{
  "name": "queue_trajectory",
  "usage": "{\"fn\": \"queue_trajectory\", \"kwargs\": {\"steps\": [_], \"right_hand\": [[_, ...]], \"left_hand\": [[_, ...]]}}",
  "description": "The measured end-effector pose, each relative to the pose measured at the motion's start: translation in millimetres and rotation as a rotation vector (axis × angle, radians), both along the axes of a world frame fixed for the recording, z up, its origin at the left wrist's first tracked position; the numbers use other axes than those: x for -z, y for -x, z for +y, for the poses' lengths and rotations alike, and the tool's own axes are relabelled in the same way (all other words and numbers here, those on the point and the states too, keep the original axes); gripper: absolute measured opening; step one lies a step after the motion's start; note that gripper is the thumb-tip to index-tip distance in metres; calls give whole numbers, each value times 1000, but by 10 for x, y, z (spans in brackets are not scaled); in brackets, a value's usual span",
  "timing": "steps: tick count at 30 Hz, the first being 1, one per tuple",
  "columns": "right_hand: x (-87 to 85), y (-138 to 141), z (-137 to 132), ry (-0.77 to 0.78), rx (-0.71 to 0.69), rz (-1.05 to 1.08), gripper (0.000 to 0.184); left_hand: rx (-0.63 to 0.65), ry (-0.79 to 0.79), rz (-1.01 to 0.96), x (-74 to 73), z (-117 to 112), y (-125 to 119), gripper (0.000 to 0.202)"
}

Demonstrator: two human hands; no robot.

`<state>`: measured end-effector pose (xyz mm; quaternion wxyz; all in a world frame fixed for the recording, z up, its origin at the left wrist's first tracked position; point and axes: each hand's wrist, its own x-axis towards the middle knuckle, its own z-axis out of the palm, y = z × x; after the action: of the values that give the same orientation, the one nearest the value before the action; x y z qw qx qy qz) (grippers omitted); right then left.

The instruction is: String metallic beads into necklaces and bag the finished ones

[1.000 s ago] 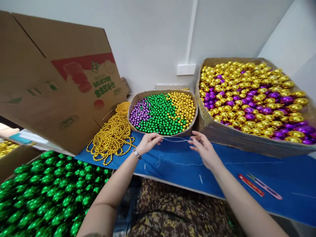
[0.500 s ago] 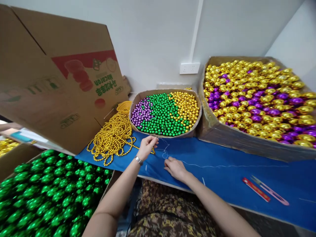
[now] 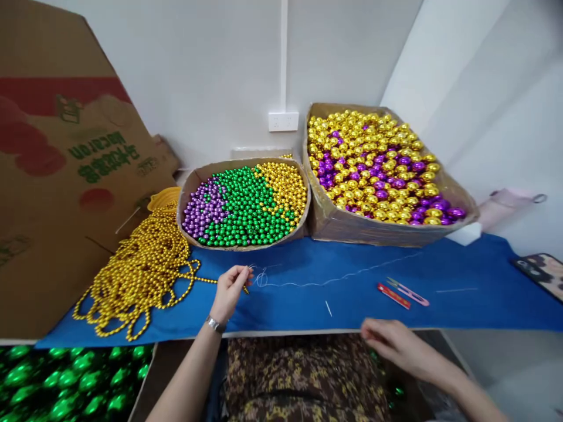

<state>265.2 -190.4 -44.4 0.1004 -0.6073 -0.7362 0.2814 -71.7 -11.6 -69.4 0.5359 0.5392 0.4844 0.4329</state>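
My left hand is above the blue cloth, thumb and fingers pinched on a thin clear thread. The thread curls in a small loop beside the fingertips and trails away to the right over the cloth. A strand of small gold beads runs from a heap up to this hand. My right hand hangs by the table's front edge, its fingers loosely bent and a little apart, with nothing seen in it. Behind it lie pink thread snips and a red strip.
A shallow box of purple, green and gold beads stands ahead. Right of it is a larger carton of gold and purple beads. Gold bead strings heap at left beside a tall cardboard box. A phone lies far right; big green beads fill the lower left.
My right hand has left the thread beside my left hand and moved right, to the table's front edge. My left hand still pinches the thread. The view has turned to the right.
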Motion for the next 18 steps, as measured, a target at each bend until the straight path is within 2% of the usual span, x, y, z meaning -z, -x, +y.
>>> {"fn": "queue_trajectory", "kwargs": {"steps": [2,5,13,15,18], "right_hand": [[15,-260,-152,-17,108,-78,20],[153,-326,-92,-77,224,-139,19],[613,262,831,-228,219,-124,28],[685,358,967,-248,215,-113,23],[731,441,1032,-277,232,-71,18]], "left_hand": [[-3,2,-8,-5,-18,-27,31],[-1,-1,-3,-10,-31,-76,32],[22,-8,14,-60,-82,-173,29],[11,-10,15,-82,-86,-166,30],[-20,-1,8,-108,-68,-127,29]]}}
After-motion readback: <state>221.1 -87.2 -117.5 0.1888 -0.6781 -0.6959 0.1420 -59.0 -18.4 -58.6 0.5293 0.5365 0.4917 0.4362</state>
